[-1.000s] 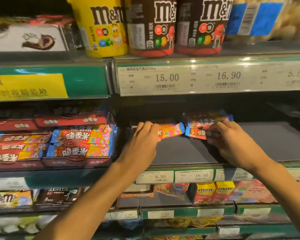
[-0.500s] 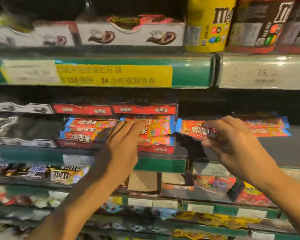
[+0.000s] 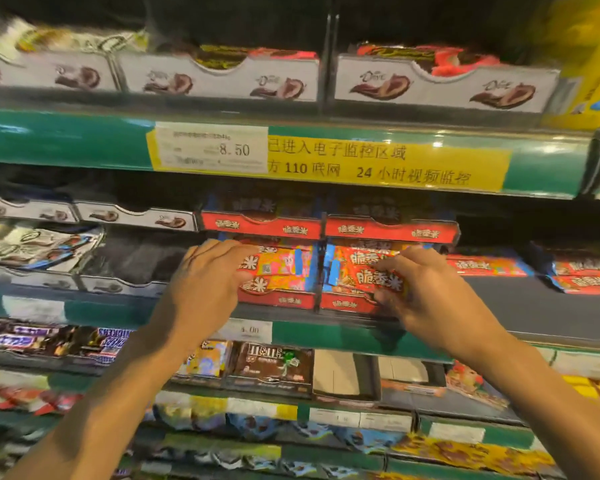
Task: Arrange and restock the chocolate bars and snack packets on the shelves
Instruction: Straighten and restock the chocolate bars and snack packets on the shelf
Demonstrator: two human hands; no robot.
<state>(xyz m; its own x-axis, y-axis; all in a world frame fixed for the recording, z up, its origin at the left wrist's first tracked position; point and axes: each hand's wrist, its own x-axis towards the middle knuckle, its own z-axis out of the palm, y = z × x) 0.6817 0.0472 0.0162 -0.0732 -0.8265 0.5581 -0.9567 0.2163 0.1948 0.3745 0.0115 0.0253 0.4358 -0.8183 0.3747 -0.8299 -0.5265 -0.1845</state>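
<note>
Head view: right hand (image 3: 433,299) pinches a red chocolate bar (image 3: 378,278) between thumb and fingers, long axis left-right, label facing the camera, at the front of the right red display box (image 3: 347,304) on the middle shelf (image 3: 548,313). Left hand (image 3: 205,285) lies flat, fingers together, on the bars in the left red box (image 3: 278,301), gripping nothing. More bars (image 3: 485,266) lie flat on the bare shelf to the right, also left-right. Bar's right end hidden by fingers; lower shelves blurred.
</note>
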